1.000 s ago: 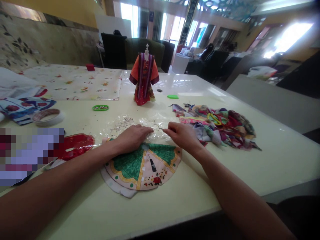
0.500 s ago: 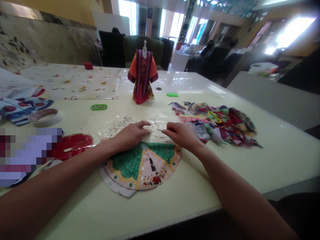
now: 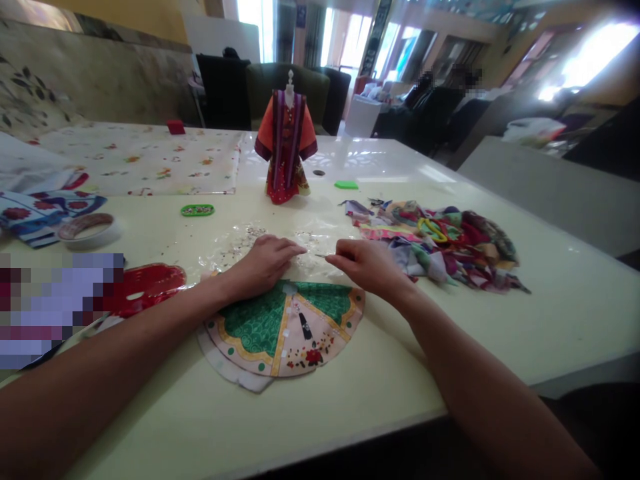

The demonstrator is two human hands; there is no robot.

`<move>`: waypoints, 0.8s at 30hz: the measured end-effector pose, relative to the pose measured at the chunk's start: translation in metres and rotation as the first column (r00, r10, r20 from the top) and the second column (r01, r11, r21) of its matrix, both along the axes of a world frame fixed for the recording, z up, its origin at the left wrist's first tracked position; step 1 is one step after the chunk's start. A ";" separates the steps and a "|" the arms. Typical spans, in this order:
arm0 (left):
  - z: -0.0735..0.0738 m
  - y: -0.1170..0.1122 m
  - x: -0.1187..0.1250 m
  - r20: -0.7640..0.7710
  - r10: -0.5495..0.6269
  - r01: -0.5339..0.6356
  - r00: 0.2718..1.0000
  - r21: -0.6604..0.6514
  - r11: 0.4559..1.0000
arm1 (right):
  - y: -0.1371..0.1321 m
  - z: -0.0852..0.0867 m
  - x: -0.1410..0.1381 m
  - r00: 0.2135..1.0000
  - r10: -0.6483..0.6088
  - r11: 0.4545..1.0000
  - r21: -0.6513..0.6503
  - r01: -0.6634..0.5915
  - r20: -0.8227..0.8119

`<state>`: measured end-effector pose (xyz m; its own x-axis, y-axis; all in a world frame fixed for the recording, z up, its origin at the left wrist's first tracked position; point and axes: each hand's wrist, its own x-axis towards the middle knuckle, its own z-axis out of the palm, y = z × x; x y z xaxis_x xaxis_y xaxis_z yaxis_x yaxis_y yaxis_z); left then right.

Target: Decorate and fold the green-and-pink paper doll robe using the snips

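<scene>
Drawn closer together since the frame half a second ago, the fingers (image 3: 289,251) of the left hand (image 3: 263,265) now stretch further toward the right hand (image 3: 359,261), narrowing the gap; the two hands remain apart. The left hand lies palm down, and whether its fingertips hold anything cannot be told. The right hand's thumb and forefinger pinch a thin tool (image 3: 319,256), its tip pointing left toward the other hand, the remaining fingers curled in.

Between and beyond the hands, a clear plastic sheet (image 3: 213,255) is scattered with small bits (image 3: 253,235), too small to make out. Just on the near side of the hands, a fan-shaped cloth (image 3: 253,327) in green, pink and gold lies flat, its curved side toward the near edge of the table (image 3: 320,427); the left wrist covers its upper left part. A white layer (image 3: 253,383) shows beneath its lower left rim.

Toward the table's left edge are a red piece (image 3: 163,280) with a slot in it, a roll of tape (image 3: 110,235) and blue-and-white cloth (image 3: 55,212). Beyond the plastic sheet sits a green tray (image 3: 197,211) of small bits. Toward the table's right edge lies a heap of cloth scraps (image 3: 480,250) with a yellow loop (image 3: 434,233) on top. Nearer the far edge, a doll (image 3: 286,150) in an orange and red robe stands upright between a flowered cover (image 3: 170,163) at the far left corner and a small green block (image 3: 346,185).
</scene>
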<state>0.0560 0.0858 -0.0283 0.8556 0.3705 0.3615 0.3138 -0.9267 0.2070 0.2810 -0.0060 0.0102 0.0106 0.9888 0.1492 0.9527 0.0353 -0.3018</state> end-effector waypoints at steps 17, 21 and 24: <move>0.002 0.001 0.000 0.084 -0.033 0.036 0.996 -0.040 0.999 | -0.002 0.002 -0.002 0.996 0.047 0.999 -0.014 -0.049 -0.073; 0.015 -0.003 -0.002 0.101 0.006 0.000 0.995 -0.057 0.998 | -0.004 0.007 0.001 0.984 0.120 0.992 -0.018 -0.123 -0.132; 0.029 -0.009 -0.003 0.092 0.037 -0.021 0.995 -0.171 0.985 | -0.009 0.015 0.006 0.960 0.229 0.970 -0.043 -0.239 -0.162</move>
<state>0.0531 0.0773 0.0006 0.8085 0.4577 0.3699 0.3120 -0.8664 0.3900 0.2865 -0.0150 0.0256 -0.2044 0.9735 0.1025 0.8616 0.2286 -0.4532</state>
